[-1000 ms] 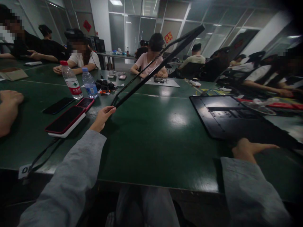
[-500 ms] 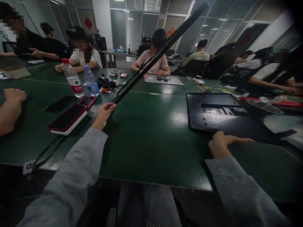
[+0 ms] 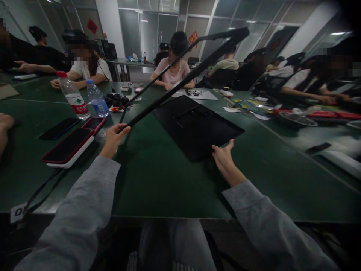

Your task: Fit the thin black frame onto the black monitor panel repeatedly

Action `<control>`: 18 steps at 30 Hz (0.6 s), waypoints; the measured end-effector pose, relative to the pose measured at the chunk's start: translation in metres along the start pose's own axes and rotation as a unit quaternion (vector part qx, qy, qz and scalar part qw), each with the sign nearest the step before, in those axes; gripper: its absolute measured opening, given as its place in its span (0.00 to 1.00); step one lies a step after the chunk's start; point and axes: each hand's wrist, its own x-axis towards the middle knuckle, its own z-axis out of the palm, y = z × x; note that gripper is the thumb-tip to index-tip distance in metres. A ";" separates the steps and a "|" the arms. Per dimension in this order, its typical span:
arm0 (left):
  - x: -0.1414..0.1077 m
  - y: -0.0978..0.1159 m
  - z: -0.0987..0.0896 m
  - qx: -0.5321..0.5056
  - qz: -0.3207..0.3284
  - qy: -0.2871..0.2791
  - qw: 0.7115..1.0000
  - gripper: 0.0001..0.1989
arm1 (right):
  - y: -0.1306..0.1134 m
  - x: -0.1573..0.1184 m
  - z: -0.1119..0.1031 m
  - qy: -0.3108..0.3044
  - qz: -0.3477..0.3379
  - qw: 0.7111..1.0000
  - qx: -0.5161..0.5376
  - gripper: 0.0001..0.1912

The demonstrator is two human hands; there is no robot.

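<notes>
Far-left hand (image 3: 4,124): another person's, cut off by the view edge.
Phones: flat black phone (image 3: 59,128); beside it, magenta-cased black-screened device (image 3: 64,146) on a white slab (image 3: 77,156).
Bottles: clear plastic, red cap (image 3: 76,101) and blue cap (image 3: 97,99), upright behind the phones.
Left hand (image 3: 113,140): thumb and fingers pinch the near corner of the frame.
Frame: thin black rectangular bezel (image 3: 169,94), raised, tilted, far end up and right.
Panel: flat black rectangular sheet (image 3: 183,133), mid-table; resting or slightly lifted, can't tell.
Right hand (image 3: 227,160): at panel's near-right edge, touching; finger closure can't tell.
Progress: my read, the two parts are separate, not joined; frame not yet set down.
Room: green tabletop (image 3: 158,192) shows from panel to near edge, and right towards the translucent plastic bag (image 3: 332,137). Tight side: left, by the phones and bottles.
</notes>
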 end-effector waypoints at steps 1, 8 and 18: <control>0.000 0.000 -0.001 0.014 0.008 -0.002 1.000 0.26 | 0.000 0.004 -0.002 -0.009 0.039 0.998 0.054 0.59; -0.003 0.005 -0.004 0.123 0.065 -0.051 0.989 0.23 | 0.010 0.057 -0.024 0.009 0.049 0.989 0.140 0.36; -0.010 0.010 -0.007 0.218 0.091 -0.156 0.959 0.19 | -0.023 0.060 -0.060 -0.097 0.057 0.949 0.295 0.33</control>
